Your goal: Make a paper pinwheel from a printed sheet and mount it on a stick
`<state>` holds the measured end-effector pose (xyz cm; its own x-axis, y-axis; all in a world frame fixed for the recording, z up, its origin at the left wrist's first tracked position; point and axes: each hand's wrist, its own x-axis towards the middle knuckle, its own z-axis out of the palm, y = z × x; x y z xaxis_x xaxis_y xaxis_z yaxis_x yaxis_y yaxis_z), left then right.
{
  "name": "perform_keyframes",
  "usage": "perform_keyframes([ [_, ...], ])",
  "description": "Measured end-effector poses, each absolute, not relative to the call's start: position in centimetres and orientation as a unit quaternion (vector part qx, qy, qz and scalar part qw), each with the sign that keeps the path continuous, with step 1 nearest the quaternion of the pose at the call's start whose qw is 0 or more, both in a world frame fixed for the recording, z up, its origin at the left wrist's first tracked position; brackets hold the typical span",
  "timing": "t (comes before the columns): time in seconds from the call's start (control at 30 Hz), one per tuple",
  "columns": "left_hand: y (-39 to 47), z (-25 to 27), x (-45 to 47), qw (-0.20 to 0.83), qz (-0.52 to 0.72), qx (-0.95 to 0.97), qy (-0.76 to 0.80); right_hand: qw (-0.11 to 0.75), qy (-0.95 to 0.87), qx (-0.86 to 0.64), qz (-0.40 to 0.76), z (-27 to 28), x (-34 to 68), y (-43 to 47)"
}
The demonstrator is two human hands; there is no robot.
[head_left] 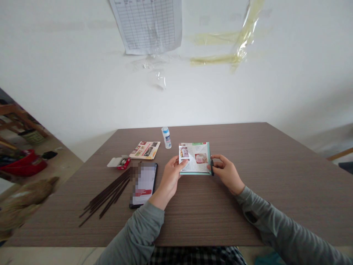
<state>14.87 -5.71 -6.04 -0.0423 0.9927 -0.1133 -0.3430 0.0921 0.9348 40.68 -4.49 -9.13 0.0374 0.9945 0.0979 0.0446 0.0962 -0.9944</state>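
Stretching to a white wall (82,81), a brown wood-grain table (275,165) stands beside a floor with a red container (27,165) at left. Over the table's middle, the left hand (171,173) pinches printed paper (196,150), sides running front to back, longer axis unclear. The right hand (227,175) grips black scissors (212,169) lengthwise along its right edge.

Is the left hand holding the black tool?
No, the right hand holds the black tool, while the left hand holds the printed paper.
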Motion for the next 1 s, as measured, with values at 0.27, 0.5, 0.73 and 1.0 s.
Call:
perform_keyframes([
  [0.27,-6.6,-6.8,16.0,0.654,0.506,0.363,0.429,0.562,-0.476,-0.497,0.459,-9.5,40.4,-4.5],
  [0.5,-6.5,-6.6,16.2,0.622,0.534,0.362,0.444,0.562,-0.477,-0.48,0.475,-9.6,39.5,-4.8],
  [0.73,-6.8,-6.1,16.5,0.65,0.522,0.353,0.424,0.566,-0.462,-0.476,0.489,-9.2,38.8,-5.3],
  [1.0,-6.3,-6.1,16.7,0.62,0.546,0.341,0.447,0.566,-0.472,-0.463,0.492,-9.5,37.7,-5.6],
])
